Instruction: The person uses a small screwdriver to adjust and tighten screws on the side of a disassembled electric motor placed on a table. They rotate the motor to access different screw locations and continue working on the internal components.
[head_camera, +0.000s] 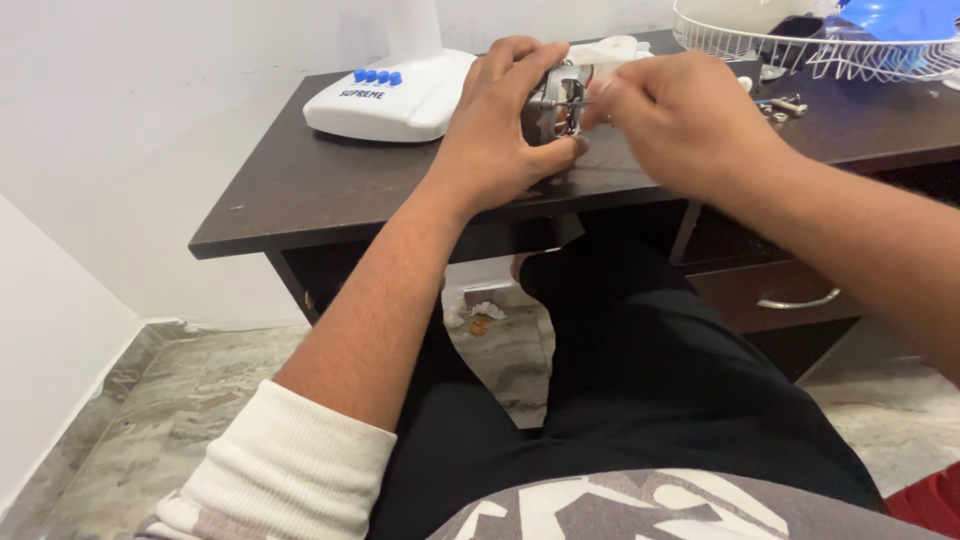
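left hand (500, 125): wrapped around motor (560, 105) — keep it steady on bench (330, 190)
right hand (675, 115): fingertips pinched at motor shaft — small turns, no slipping

Dark printed label on the white fan base (385, 100) (desk's left).

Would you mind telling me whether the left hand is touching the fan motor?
Touching. The head view shows the left hand wrapped around the motor, fingers over its top and thumb pressed against its lower edge.
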